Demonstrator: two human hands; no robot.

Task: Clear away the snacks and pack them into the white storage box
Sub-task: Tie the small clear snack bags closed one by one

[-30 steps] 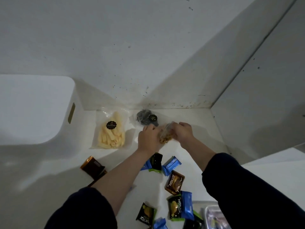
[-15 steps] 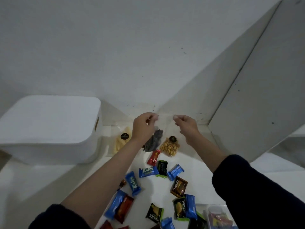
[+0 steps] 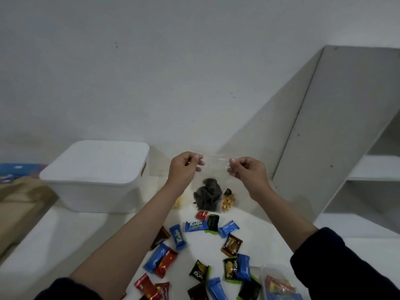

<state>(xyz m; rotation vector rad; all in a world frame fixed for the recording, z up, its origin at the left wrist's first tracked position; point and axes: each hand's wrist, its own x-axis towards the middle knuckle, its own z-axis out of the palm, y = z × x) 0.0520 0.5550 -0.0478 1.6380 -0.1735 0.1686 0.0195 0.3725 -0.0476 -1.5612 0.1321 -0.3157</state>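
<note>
Both hands are raised above the surface (image 3: pixel 65 234), each grip pinching a top corner of one clear bag (image 3: pixel 216 169). The left hand (image 3: pixel 184 169) nips its corner between thumb and curled fingers; the right hand (image 3: pixel 246 169) does the same, and the thin, glossy film is stretched flat between them. Hanging below the grips, the bag's bottom holds a clump of dark ridged pieces (image 3: pixel 207 195) and, to their right, a small heap of yellow-orange nuggets (image 3: pixel 227 202); whether both lie in the one bag I cannot tell. The white box (image 3: pixel 97 176), smooth, matte plastic with rounded corners and its lid on, sits to the left of the left grip. Below both grips, nearer the person, small crinkly foil wrappers (image 3: pixel 194 226) in blue, red, brown and black lie scattered.
</note>
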